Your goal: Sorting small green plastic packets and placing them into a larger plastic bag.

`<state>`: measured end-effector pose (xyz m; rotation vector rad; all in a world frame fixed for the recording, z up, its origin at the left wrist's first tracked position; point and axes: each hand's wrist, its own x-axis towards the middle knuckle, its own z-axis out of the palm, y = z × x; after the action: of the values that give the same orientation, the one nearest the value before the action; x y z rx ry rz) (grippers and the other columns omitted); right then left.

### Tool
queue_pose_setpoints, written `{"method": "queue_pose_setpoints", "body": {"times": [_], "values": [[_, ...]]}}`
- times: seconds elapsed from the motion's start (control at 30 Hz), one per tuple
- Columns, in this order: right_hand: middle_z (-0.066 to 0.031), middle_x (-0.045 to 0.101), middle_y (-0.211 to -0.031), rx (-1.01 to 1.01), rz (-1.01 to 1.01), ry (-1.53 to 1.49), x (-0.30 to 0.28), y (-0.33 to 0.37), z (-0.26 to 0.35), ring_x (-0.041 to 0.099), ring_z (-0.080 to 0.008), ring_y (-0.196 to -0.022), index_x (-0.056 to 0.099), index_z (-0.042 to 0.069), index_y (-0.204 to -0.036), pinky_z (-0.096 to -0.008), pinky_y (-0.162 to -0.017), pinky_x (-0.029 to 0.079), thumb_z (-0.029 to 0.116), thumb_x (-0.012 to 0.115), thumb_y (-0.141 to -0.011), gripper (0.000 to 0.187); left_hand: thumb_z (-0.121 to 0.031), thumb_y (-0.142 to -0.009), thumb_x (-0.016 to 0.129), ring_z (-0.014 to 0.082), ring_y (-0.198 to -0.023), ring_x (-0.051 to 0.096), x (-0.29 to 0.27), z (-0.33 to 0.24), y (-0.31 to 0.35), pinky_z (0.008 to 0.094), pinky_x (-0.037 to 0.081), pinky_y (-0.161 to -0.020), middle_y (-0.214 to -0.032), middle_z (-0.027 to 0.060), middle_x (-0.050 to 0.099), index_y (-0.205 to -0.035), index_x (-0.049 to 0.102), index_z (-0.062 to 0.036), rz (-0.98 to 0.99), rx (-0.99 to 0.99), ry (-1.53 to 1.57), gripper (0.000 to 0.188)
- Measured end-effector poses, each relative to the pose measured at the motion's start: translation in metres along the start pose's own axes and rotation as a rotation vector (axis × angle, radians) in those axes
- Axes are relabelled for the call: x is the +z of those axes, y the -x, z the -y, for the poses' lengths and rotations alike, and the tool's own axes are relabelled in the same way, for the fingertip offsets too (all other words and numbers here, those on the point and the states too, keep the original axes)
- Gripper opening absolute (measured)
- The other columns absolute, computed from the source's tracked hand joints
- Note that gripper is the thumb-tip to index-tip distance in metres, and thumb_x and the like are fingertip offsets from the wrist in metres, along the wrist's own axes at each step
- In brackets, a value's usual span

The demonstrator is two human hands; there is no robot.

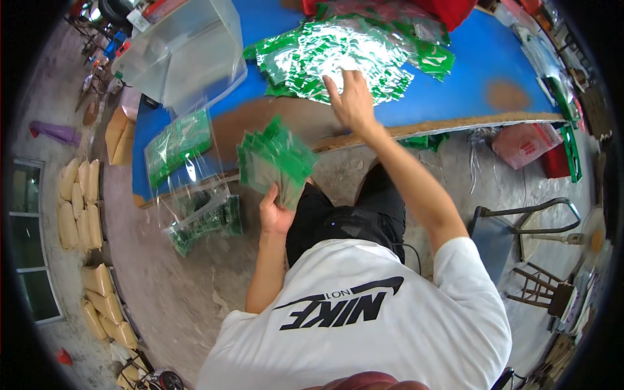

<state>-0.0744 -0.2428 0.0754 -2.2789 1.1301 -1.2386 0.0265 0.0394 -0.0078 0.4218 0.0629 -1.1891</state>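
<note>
My left hand (276, 211) is closed round the lower end of a fanned stack of green-and-clear plastic packets (278, 156), held up in front of the table edge. Over the far side, my right hand (353, 97) reaches onto a big heap of shiny green-and-silver plastic packets (299, 62). Its thumb and fingers are apart and the fingertips touch or hover just over the heap; glare there hides the exact contact. Nothing shows in its grasp. Left of my held stack, a clear plastic bag (188, 166) with green packets inside lies on the table and hangs over its edge.
The blue table (474, 65) has a worn brown front edge. A clear plastic bin (195, 62) stands at its left end, and something red (448, 12) lies behind the heap. On the right are a metal-framed cart (500, 227) and a wooden stool (543, 289). Filled sacks (81, 201) are stacked far left.
</note>
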Motion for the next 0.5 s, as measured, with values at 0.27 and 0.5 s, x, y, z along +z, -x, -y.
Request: {"method": "queue_pose_setpoints", "body": {"times": [0.27,0.5], "values": [[-0.029,0.051,-0.137,-0.534,0.417,0.294,-0.011,0.054,0.004,0.048,-0.0454,-0.129,0.052,-0.005,-0.129,-0.055,-0.105,0.038,0.065,0.053,-0.09,0.08,-0.011,-0.088,0.07,0.0331,-0.131,0.051,-0.013,-0.016,0.022,0.049,0.039,-0.114,-0.139,0.0145,0.055,-0.142,0.045,-0.0004,0.017,0.04,-0.16,0.061],[-0.0278,0.064,-0.114,-0.006,0.771,-0.416,-0.02,0.037,0.039,0.06,-0.0414,-0.109,0.062,-0.002,-0.114,-0.0482,-0.09,0.048,0.04,0.057,-0.098,0.045,-0.007,-0.087,0.07,0.0303,-0.126,0.055,0.004,-0.011,0.002,0.0464,0.043,-0.111,-0.135,0.0137,0.058,-0.137,0.048,0.0013,-0.036,0.031,-0.281,0.055]]}}
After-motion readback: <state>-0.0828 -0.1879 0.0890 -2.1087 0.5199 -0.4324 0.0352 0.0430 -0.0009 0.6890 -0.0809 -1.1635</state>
